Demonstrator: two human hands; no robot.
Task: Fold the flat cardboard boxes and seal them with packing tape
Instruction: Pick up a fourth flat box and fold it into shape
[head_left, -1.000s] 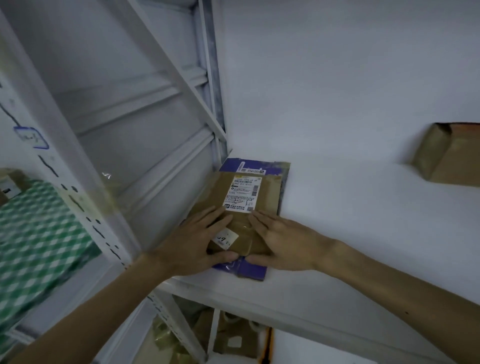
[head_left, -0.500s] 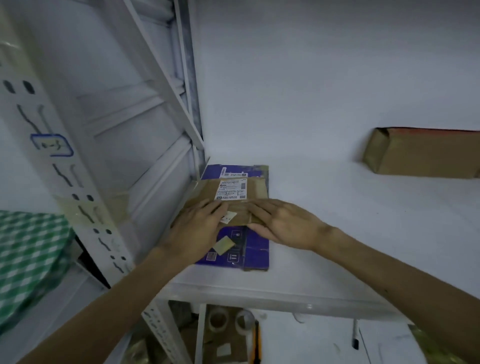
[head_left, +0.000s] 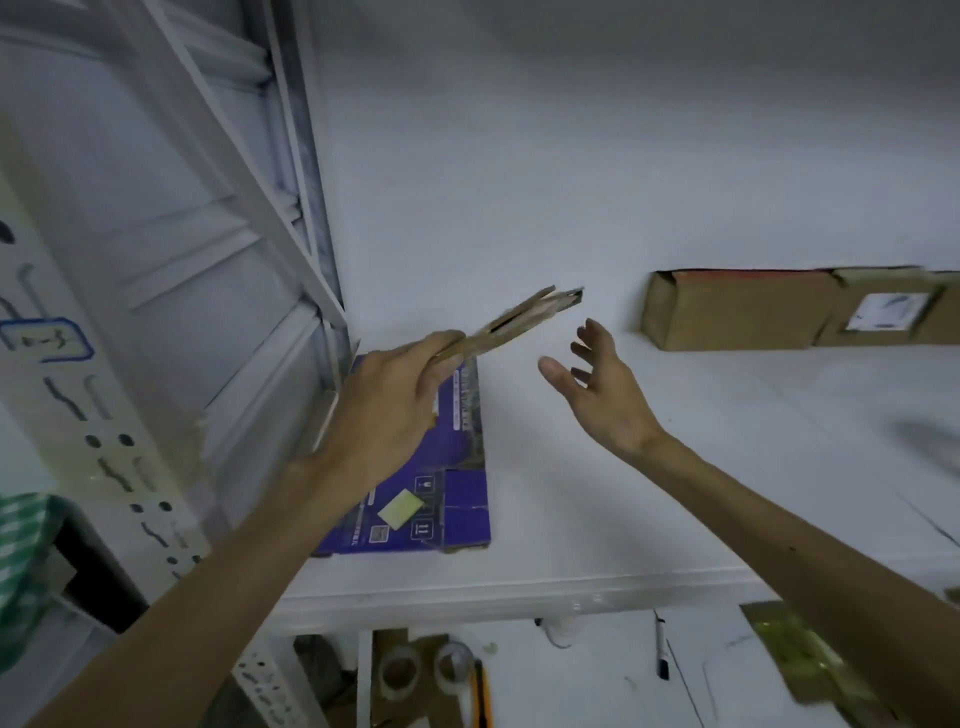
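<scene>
Cardboard of a flattened brown box (head_left: 524, 322) is showing edge-on, thin and blurred, at mid-frame above the white shelf (head_left: 623, 519), the left hand (head_left: 384, 415) gripping its near end in curled fingers (head_left: 444, 364). Its long axis is slanting from that hand toward the upper right, while the right hand (head_left: 597, 389) is hovering just beside it, fingers spread and holding nothing. A purple flat box (head_left: 462, 499) is lying on the shelf below, and a brown carton (head_left: 737, 312) is sitting at the right.
</scene>
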